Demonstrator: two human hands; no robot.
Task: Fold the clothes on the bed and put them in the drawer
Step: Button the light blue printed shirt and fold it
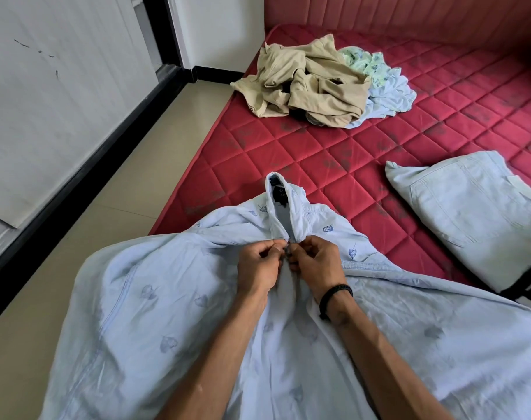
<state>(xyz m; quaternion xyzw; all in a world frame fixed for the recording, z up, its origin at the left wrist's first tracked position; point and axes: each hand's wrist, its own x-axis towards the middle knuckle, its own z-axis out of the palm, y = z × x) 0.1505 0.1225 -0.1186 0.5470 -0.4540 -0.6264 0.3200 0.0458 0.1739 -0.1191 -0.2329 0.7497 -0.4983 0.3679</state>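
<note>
On the red bed (334, 165), both hands (288, 265) pinch the leaf-printed pale blue shirt (131, 313) below its collar.

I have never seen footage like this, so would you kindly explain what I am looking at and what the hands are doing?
There is no machine here: a person wears a camera on the head, looking down at their own bare hands. The left hand and right hand pinch the front of a pale blue leaf-print shirt just below its collar, seemingly at a button. On the red mattress lie a folded light blue garment and an unfolded pile of clothes.
</note>
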